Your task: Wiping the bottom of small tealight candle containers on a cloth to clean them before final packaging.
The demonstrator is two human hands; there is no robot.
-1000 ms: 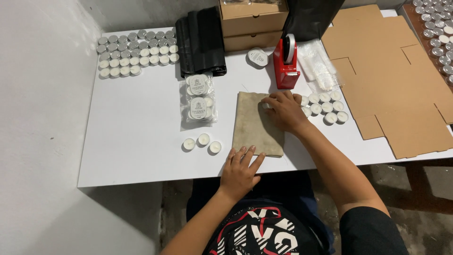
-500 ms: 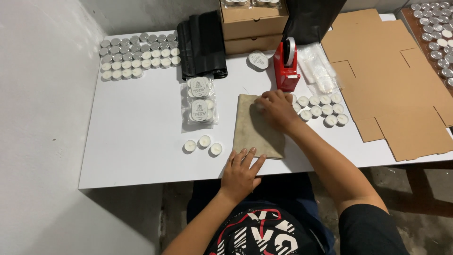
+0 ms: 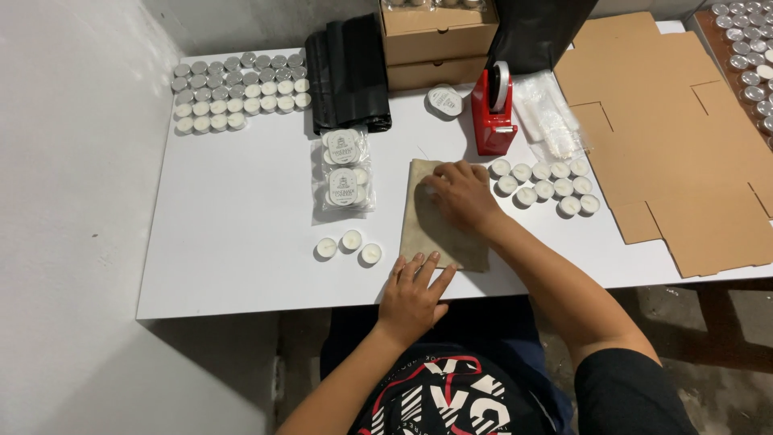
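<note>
While the left hand (image 3: pixel 412 292) lay open, pinning the near edge of the pouch (image 3: pixel 441 219) to the worktop (image 3: pixel 241 234), the right hand (image 3: pixel 457 192), fingers curled, pressed its far end flat beside the candles (image 3: pixel 544 184).

Bright, even overhead light; sharp, soft shadows.

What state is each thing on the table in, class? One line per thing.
Brown pouch: lying flat, under both hands.
Left hand: open, pressing the pouch's near edge.
Right hand: palm down on the pouch.
Cardboard sheet: unfolded, flat.
Tape dispenser: upright.
Three tealights: loose, unlit.
</note>
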